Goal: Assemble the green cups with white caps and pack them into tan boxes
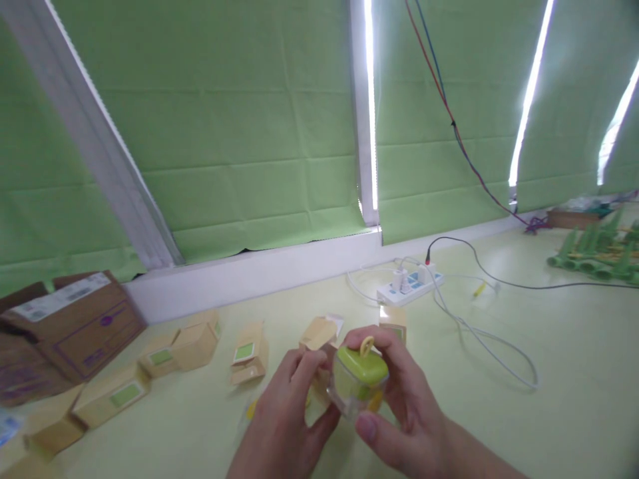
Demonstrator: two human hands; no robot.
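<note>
A small clear container with a green lid point(358, 376) is held low in the middle of the view, above the pale table point(574, 372). My right hand point(399, 412) wraps round it from the right, thumb below and fingers over the lid's top. My left hand point(287, 419) grips its left side with curled fingers. A small yellow ring stands on the lid. Just behind the hands lie small tan cardboard boxes point(319, 332), one with its flap open.
Several more small tan boxes with green labels point(184, 346) are scattered at the left. A big brown carton point(74, 326) sits far left. A white power strip point(410, 287) with cables lies behind. Green plastic pieces point(594, 256) are piled far right. Green blinds cover the windows.
</note>
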